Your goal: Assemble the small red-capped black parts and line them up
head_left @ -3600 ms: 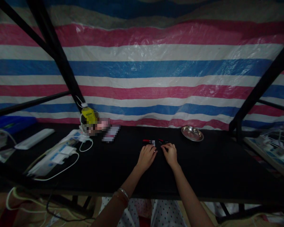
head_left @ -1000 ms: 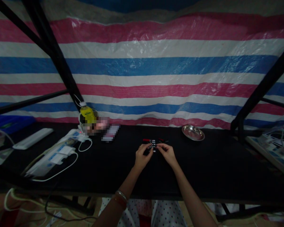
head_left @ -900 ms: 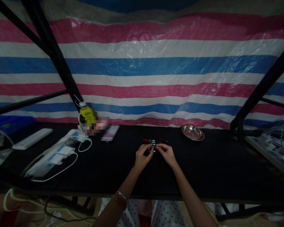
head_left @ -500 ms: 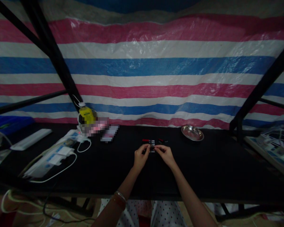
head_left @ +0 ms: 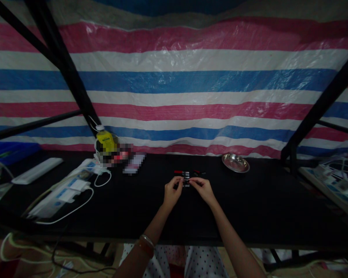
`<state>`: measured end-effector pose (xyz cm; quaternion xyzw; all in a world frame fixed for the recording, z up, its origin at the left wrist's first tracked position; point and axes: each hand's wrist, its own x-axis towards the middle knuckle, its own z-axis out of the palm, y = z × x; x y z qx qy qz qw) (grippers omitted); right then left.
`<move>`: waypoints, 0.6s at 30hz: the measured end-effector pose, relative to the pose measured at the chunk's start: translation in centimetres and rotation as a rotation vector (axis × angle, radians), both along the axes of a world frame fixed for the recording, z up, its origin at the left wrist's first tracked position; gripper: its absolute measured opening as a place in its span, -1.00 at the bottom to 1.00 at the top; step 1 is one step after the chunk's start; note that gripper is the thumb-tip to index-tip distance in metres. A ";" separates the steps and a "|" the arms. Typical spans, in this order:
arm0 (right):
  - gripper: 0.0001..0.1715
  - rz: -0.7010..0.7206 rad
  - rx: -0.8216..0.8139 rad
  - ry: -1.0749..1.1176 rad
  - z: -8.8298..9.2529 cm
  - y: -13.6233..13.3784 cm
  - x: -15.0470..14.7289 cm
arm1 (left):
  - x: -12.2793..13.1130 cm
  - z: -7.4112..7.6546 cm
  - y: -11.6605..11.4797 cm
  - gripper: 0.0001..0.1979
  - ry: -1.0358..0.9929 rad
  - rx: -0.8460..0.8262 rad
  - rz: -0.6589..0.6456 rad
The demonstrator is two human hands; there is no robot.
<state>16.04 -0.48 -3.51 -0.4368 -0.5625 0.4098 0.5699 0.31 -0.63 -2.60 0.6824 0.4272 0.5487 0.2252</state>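
Near the middle of the black table [head_left: 127, 208], my left hand [head_left: 173, 190] and my right hand [head_left: 203, 188] meet almost fingertip to fingertip. Both are closed in a pinch at the ends of a small dark and silver piece [head_left: 186, 180], too small to make out fully. Just beyond my fingers lies a red tube with a silver end [head_left: 180, 172], in a column of similar small tubes. Another silver-ended one [head_left: 186, 186] lies below the pinch, partly hidden by my left hand. Small black and red pieces [head_left: 199, 172] sit beyond my right fingertips.
A round metal dish [head_left: 236, 163] stands at the back right. Power strips [head_left: 59, 197] with white cables, a yellow bottle [head_left: 105, 141] and a blurred phone-like object [head_left: 135, 163] are on the left. A cluttered tray [head_left: 330, 185] is at far right.
My hands have barely moved. The small piece between my fingertips shows slightly more silver than before.
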 end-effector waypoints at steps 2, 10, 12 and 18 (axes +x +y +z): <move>-0.71 0.013 -0.029 0.055 0.2 0.0 0.0 | -0.1 0.1 0.0 -0.83 0.029 0.018 0.024; -0.69 0.014 -0.151 0.176 1.0 -0.2 0.0 | 0.1 0.6 -0.3 -0.84 0.226 0.162 -0.001; -0.68 0.016 -0.186 0.184 1.0 -0.2 0.0 | 0.1 0.6 -0.3 -0.83 0.241 0.174 0.011; -0.67 0.013 -0.210 0.242 0.3 0.2 0.2 | 0.1 0.6 -0.3 -0.84 0.312 0.145 0.047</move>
